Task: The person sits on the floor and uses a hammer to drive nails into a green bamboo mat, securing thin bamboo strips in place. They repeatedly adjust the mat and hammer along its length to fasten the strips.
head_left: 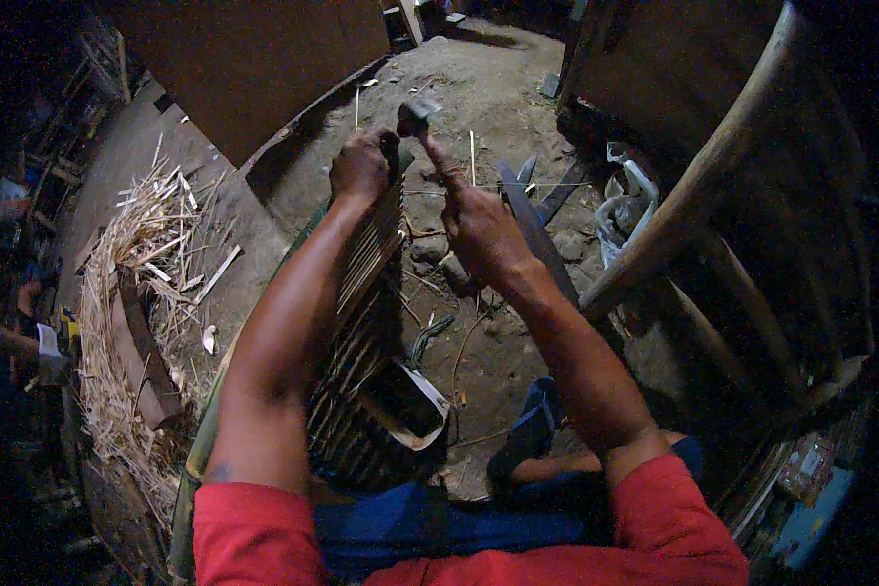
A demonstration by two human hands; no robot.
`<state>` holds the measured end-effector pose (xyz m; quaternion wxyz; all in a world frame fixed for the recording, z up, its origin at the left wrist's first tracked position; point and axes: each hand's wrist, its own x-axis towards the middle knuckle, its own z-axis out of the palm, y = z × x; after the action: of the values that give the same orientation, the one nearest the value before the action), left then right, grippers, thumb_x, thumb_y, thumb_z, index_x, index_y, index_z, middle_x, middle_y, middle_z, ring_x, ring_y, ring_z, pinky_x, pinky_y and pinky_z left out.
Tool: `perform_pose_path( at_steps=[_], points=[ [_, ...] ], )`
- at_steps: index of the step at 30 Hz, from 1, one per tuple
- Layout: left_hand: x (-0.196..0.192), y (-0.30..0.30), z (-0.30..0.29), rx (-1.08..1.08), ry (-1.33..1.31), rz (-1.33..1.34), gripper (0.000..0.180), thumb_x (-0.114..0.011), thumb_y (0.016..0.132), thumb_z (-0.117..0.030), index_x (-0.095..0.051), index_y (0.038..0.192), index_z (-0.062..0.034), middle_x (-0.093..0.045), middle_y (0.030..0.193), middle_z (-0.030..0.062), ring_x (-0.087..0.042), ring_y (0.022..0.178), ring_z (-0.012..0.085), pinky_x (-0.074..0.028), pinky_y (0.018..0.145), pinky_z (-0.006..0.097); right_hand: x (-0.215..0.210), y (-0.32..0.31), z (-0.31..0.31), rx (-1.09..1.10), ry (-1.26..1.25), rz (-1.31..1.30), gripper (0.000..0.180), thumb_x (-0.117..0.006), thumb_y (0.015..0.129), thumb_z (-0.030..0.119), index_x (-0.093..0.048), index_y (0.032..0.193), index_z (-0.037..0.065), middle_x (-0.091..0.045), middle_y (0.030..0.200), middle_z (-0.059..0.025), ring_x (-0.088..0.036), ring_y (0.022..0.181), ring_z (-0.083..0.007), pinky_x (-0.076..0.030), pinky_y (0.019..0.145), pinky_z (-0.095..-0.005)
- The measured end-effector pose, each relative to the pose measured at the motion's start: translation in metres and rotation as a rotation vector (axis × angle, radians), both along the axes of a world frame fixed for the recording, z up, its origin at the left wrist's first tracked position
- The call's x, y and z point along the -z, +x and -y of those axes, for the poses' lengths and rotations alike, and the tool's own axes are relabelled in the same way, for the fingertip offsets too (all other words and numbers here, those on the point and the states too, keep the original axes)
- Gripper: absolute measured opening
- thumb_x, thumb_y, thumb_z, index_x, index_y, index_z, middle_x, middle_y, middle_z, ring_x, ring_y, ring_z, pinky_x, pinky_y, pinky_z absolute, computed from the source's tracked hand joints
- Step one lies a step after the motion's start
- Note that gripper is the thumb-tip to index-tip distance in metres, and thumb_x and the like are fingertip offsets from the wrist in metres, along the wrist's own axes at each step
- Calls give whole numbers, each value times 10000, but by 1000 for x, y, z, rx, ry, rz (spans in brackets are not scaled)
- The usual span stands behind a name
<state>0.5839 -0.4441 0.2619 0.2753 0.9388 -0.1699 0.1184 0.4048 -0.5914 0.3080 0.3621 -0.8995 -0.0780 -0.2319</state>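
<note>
Hammer [414, 118] clasped in right hand [486, 232]; left hand [361, 168], grip unclear, at slatted frame [372, 258]; striking seems the step, needing careful aim next.

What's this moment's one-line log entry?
left hand: at far end of slatted frame | right hand: holding hammer-like tool | nearby: pale strips, plastic bag

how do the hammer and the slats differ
The hammer is one tool with a dark head; the slats are many thin, side-by-side strips. The hammer is short; the slats run much longer. The hammer is gripped in the right hand; the slats' far end is by the left hand.
</note>
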Motion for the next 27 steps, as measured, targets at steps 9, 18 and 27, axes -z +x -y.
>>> perform_pose_path(
  at_steps=[9, 18, 27],
  points=[
    [5, -4, -4, 12, 87, 204, 278, -528, 899, -149, -700, 1106, -220, -679, 1073, 120, -671, 983, 364, -546, 845, 473, 14, -2, -6, 18, 85, -37, 628, -468, 976, 122, -247, 1553, 230, -592, 762, -255, -552, 615, -427, -432, 564, -510],
    [1, -1, -8, -35, -152, 178, 249, -588, 844, -100, -633, 1087, -67, -690, 1000, 205, -663, 994, 386, -531, 827, 473, 43, -18, -17, 40, 187, -110, 759, -512, 917, 68, -181, 1564, 283, -623, 798, -263, -598, 679, -454, -450, 621, -543],
    [2, -48, -37, 115, 448, 35, 650, -631, 869, -185, -338, 1446, -122, -375, 1453, 192, -544, 1144, 421, -471, 915, 545, 41, -7, -26, 41, 129, -256, 535, -546, 886, 147, -411, 1395, 47, -666, 921, -276, -644, 833, -481, -518, 749, -557]
  ],
)
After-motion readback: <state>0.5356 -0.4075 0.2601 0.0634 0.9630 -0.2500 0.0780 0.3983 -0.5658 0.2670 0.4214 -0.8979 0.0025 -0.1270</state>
